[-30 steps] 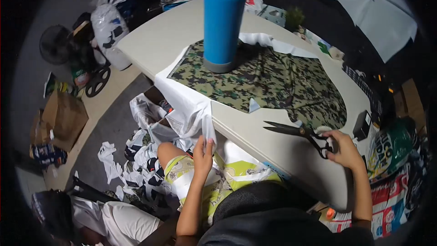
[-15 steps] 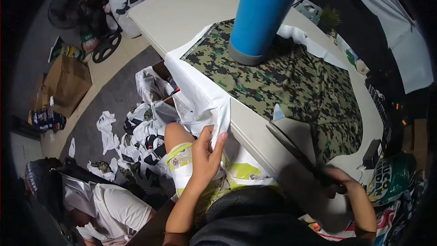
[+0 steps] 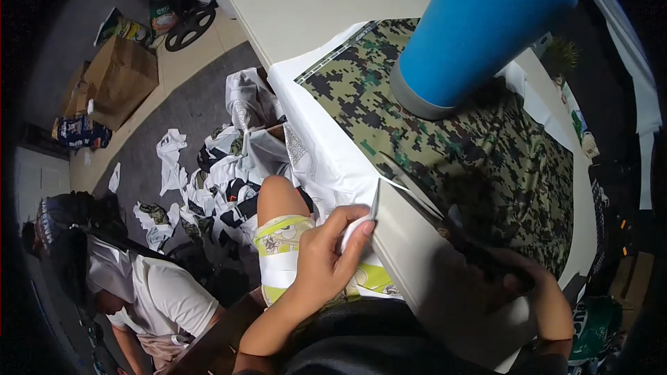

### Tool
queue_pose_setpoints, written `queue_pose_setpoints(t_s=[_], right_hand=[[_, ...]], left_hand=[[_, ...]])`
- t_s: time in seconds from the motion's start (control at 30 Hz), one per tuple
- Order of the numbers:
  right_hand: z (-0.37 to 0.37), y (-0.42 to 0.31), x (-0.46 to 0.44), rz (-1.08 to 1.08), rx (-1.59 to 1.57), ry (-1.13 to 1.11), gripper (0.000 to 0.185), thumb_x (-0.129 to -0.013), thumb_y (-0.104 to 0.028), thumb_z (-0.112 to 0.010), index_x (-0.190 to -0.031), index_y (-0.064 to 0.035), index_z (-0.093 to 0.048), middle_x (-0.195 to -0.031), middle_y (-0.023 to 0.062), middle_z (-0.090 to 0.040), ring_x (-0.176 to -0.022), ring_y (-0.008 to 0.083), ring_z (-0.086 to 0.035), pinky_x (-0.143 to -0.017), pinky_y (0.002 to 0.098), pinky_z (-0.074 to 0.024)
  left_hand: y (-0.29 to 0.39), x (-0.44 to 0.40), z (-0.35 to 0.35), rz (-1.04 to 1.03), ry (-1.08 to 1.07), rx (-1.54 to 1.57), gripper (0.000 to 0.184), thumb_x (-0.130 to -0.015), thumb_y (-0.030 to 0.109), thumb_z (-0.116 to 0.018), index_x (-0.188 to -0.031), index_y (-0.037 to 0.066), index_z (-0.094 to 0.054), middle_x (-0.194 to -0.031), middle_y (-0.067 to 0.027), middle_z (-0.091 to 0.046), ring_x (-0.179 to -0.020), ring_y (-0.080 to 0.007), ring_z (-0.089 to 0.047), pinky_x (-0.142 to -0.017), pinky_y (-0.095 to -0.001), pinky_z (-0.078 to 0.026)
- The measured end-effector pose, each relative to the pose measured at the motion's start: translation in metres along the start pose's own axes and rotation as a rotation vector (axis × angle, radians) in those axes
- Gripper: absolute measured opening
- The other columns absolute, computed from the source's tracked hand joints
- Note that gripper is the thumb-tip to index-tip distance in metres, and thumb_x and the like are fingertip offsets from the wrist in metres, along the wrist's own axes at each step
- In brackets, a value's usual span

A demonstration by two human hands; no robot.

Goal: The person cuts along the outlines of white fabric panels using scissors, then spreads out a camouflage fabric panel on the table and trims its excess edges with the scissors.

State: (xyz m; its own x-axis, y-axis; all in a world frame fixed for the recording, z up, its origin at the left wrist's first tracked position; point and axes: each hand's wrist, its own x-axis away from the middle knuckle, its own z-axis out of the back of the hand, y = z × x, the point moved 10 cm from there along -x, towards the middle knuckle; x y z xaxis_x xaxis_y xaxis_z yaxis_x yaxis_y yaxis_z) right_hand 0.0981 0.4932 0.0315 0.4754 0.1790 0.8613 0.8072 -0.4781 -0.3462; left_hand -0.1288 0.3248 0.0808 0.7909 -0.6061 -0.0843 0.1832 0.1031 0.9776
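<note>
My left hand [image 3: 332, 253] is closed on the white edge of the fabric, with thumb and fingers pinching it beside the table's rim. In my right hand [image 3: 538, 285] are black-handled scissors [image 3: 420, 198]. Their blades are parted and lie at the near edge of the camouflage fabric [image 3: 354, 107], which has a white border [image 3: 313, 107] draped over the table side. A shadow partly covers the right fingers. On the fabric stands a blue tumbler [image 3: 479, 35] with a grey base.
The white table [image 3: 292, 0] bears the fabric. White and camouflage scraps [image 3: 215, 201] lie heaped on the dark floor to the left. A person in a white shirt [image 3: 174, 292] sits at lower left. Behind are a cardboard box [image 3: 121, 80] and a green bag [image 3: 594, 326].
The scissors have moved up and left to the fabric edge, blades now parted. My left hand has shifted slightly right and down. The view has moved closer to the tumbler.
</note>
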Motion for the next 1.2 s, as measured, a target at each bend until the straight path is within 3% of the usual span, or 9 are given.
queue_pose_setpoints(t_s=[0.2,0.33,0.5,0.53,0.67,0.7,0.83,1.0,1.2], right_hand=[[-0.006,-0.017,-0.001,-0.099,0.007,0.204,0.069,-0.074,-0.044,-0.067,-0.123,-0.0002,-0.047,-0.085,0.0037,-0.057,-0.074,0.0127,-0.052,-0.064,0.0189,-0.0395],[-0.049,-0.07,0.008,0.556,0.551,-0.048,0.043,-0.093,-0.028,-0.043,-0.131,-0.0095,-0.045,-0.089,0.0015,-0.058,-0.07,0.0113,-0.05,-0.061,0.0233,-0.0399],[-0.039,-0.042,-0.005,0.123,0.362,0.013,0.039,-0.093,-0.028,-0.041,-0.126,-0.0079,-0.047,-0.087,0.0025,-0.057,-0.071,0.0108,-0.048,-0.064,0.024,-0.0396],[-0.043,-0.044,-0.005,0.122,0.361,0.011,0.039,-0.093,-0.028,-0.041,-0.126,-0.0079,-0.047,-0.087,0.0025,-0.057,-0.071,0.0108,-0.048,-0.064,0.024,-0.0396],[-0.077,-0.075,0.0,0.325,0.411,-0.006,0.096,-0.061,-0.061,-0.07,-0.128,0.0,-0.04,-0.094,0.004,-0.054,-0.079,0.0125,-0.047,-0.065,0.0207,-0.0363],[-0.082,-0.077,0.0,0.324,0.413,-0.009,0.096,-0.061,-0.061,-0.07,-0.128,0.0,-0.04,-0.094,0.004,-0.054,-0.079,0.0125,-0.047,-0.065,0.0207,-0.0363],[-0.078,-0.062,-0.004,0.102,0.27,0.135,0.034,-0.095,-0.032,-0.038,-0.109,-0.0044,-0.051,-0.084,0.0026,-0.055,-0.069,0.0111,-0.046,-0.066,0.0267,-0.0392],[-0.087,-0.058,-0.005,0.387,0.416,-0.035,0.033,-0.094,-0.035,-0.038,-0.104,-0.0052,-0.051,-0.083,0.0025,-0.054,-0.067,0.0104,-0.044,-0.063,0.0257,-0.0391],[-0.087,-0.054,-0.01,0.319,0.423,-0.022,0.029,-0.094,-0.032,-0.038,-0.099,-0.0058,-0.051,-0.081,0.0022,-0.053,-0.067,0.0107,-0.044,-0.062,0.0262,-0.0385]], left_hand=[[-0.004,-0.002,-0.003,-0.012,-0.003,-0.001,0.013,-0.085,0.007,-0.058,-0.094,-0.001,-0.057,-0.068,-0.0057,-0.059,-0.044,-0.0103,-0.039,-0.043,-0.0216,-0.031],[-0.007,-0.001,-0.004,-0.018,-0.017,0.005,0.012,-0.085,0.006,-0.058,-0.094,-0.002,-0.057,-0.068,-0.0063,-0.059,-0.044,-0.01,-0.039,-0.042,-0.0218,-0.031],[-0.005,-0.002,-0.004,-0.001,-0.037,0.001,0.012,-0.085,0.006,-0.058,-0.095,-0.002,-0.057,-0.069,-0.0064,-0.059,-0.044,-0.0099,-0.038,-0.042,-0.0218,-0.031],[-0.006,-0.001,-0.004,0.001,-0.037,0.0,0.012,-0.085,0.006,-0.058,-0.095,-0.002,-0.057,-0.069,-0.0064,-0.059,-0.044,-0.0099,-0.038,-0.042,-0.0218,-0.031],[-0.003,0.0,-0.006,-0.018,-0.039,0.014,0.013,-0.085,0.005,-0.058,-0.095,-0.002,-0.056,-0.068,-0.0063,-0.059,-0.044,-0.0098,-0.038,-0.042,-0.022,-0.03],[-0.003,0.0,-0.006,-0.017,-0.036,0.013,0.013,-0.085,0.005,-0.058,-0.095,-0.002,-0.056,-0.068,-0.0063,-0.059,-0.044,-0.0098,-0.038,-0.042,-0.022,-0.03],[-0.002,0.002,-0.009,0.016,-0.063,0.016,0.013,-0.084,0.004,-0.058,-0.095,-0.002,-0.056,-0.072,-0.0076,-0.06,-0.044,-0.011,-0.04,-0.042,-0.0223,-0.032],[0.007,-0.001,-0.011,-0.041,-0.038,0.028,0.011,-0.083,0.001,-0.058,-0.093,-0.003,-0.055,-0.066,-0.0013,-0.054,-0.049,-0.0072,-0.036,-0.046,-0.0178,-0.029],[0.004,-0.002,-0.01,-0.033,-0.04,0.072,0.011,-0.083,0.0,-0.058,-0.093,-0.003,-0.055,-0.065,-0.0018,-0.054,-0.048,-0.0075,-0.037,-0.046,-0.0181,-0.029]])
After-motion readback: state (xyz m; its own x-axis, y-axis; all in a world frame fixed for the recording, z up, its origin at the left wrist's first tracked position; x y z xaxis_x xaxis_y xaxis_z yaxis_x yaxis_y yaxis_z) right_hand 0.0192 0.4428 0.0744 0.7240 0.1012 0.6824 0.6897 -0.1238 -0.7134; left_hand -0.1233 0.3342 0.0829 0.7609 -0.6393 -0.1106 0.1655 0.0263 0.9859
